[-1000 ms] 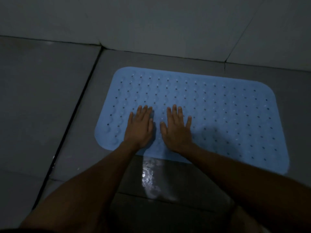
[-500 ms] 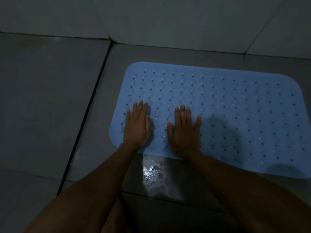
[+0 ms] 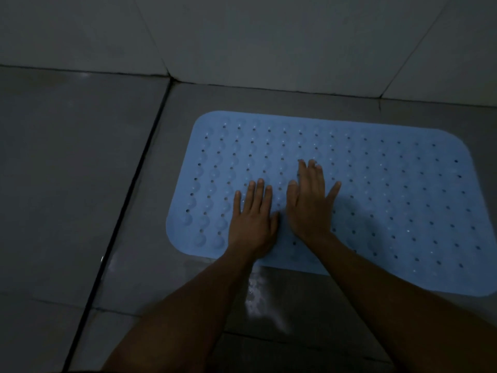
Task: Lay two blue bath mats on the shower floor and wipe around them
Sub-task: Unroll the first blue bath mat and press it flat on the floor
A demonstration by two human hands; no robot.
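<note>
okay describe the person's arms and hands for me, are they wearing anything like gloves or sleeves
Nothing worn that shows. The left hand and right hand are bare, no gloves, and no rings or watch can be seen in the dim light. Both forearms are bare right to the frame edge, with no sleeves in view.

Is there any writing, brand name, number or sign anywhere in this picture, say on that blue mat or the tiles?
None can be read.
Blue perforated rubber bath mat: only holes and bumps, no visible lettering.
Grey floor tiles and wall tiles: plain, no marks.
The dim light could hide faint embossing.
</note>
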